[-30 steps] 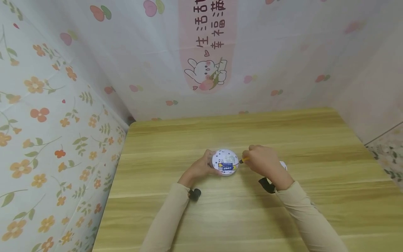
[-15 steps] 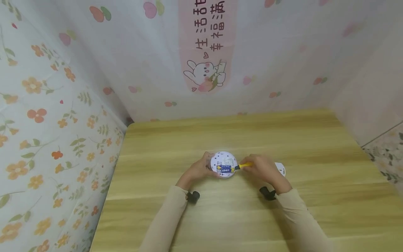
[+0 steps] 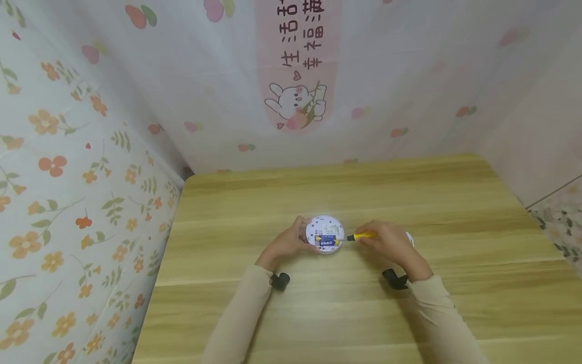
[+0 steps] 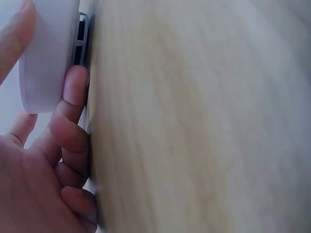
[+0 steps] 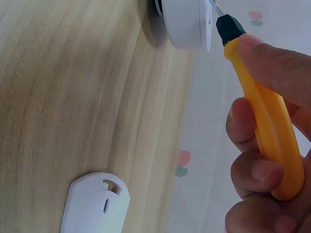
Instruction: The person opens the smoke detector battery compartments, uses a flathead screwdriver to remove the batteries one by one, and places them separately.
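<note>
A round white device [image 3: 325,235] lies near the middle of the wooden worktop [image 3: 454,212], its open back facing up with a blue battery [image 3: 328,241] seated in it. The person's left hand [image 3: 287,241] steadies the device from its left side; in the left wrist view the fingers [image 4: 73,97] curl against the rim and press down by the worktop, so that grip is clamped on the casing. The right hand [image 3: 386,243] holds a yellow-handled screwdriver [image 3: 361,235], fingers [image 5: 257,172] wrapped round the handle and the thumb laid along the top (a firm grip, closed on the tool). The black collar and the thin metal shaft point left toward the device, and the tip sits at the right end of the battery, though whether it actually touches is too small to tell. Just beyond the right hand, flat on the worktop, lies a white cover plate [image 5: 95,206] with a slot and a notch in it, a little apart from the device. Both sleeves are beige, with a small black wrist-mounted camera under each forearm. Floral curtains [image 3: 68,167] hang round the worktop on the left and at the back.
</note>
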Motion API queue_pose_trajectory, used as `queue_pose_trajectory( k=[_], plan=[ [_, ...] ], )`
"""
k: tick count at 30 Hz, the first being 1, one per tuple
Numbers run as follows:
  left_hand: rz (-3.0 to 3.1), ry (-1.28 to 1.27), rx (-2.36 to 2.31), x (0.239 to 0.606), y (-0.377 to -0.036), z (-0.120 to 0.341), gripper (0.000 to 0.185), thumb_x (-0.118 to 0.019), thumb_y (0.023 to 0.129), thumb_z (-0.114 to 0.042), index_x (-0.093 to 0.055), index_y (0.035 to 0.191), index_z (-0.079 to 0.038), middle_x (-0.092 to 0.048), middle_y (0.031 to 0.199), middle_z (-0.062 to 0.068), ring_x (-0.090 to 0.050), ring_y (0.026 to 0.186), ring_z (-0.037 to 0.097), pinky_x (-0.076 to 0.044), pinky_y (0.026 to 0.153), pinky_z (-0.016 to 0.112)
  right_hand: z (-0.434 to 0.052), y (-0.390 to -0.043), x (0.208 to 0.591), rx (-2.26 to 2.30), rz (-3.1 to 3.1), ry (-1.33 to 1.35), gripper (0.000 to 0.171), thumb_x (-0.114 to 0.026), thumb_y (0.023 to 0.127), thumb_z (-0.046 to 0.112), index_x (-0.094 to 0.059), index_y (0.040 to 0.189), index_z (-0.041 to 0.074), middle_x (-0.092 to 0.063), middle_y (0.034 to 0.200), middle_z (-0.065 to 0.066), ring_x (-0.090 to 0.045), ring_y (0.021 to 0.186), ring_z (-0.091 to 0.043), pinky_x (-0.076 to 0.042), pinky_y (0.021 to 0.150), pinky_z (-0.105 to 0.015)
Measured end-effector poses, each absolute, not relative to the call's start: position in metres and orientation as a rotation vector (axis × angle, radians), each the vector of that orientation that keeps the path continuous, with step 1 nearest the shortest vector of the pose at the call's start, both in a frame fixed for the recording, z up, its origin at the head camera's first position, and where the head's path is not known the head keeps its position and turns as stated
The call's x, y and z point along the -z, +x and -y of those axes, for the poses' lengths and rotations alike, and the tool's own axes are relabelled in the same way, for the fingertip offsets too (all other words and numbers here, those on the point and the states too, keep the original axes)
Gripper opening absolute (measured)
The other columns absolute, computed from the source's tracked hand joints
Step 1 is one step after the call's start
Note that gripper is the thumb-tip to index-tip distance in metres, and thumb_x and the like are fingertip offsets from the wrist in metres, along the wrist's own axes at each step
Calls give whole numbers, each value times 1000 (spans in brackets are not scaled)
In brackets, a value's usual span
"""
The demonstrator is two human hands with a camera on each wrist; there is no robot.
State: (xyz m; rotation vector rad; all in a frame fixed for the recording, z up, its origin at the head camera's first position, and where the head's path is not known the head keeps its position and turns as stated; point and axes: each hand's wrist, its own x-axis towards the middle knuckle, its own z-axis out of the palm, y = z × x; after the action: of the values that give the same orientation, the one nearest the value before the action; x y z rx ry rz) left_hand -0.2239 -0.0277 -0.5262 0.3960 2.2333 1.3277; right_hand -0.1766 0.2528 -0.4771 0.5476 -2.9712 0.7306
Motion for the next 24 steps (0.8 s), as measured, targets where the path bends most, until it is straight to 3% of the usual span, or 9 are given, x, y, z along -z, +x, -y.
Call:
queue_pose_trajectory(
  k=[8,15,24],
  plan=[
    [-2205,420,-1348,525,-220,26,81,-83,74,-27,-33,138,-14,-43,151,8,-48,129,30,-27,113,50,-256,-173,482,-763,2985,498,16,-75,83,22,-75,98,16,-74,99,-6,-66,83,-20,-52,70,-38],
    [-2213,375,-1347,522,-221,30,85,-83,74,-27,-32,141,-17,-63,129,15,-60,104,23,-33,105,48,-269,-174,488,-969,3064,336,18,-69,89,21,-71,106,14,-71,110,-12,-63,90,-24,-49,75,-43],
    [-2194,395,-1359,525,-222,28,84,-83,74,-26,-32,140,-16,-54,141,12,-56,115,25,-30,110,48,-289,-165,500,-1099,3045,220,16,-68,89,18,-69,103,9,-69,108,-15,-62,97,-31,-47,83,-49]
  ],
)
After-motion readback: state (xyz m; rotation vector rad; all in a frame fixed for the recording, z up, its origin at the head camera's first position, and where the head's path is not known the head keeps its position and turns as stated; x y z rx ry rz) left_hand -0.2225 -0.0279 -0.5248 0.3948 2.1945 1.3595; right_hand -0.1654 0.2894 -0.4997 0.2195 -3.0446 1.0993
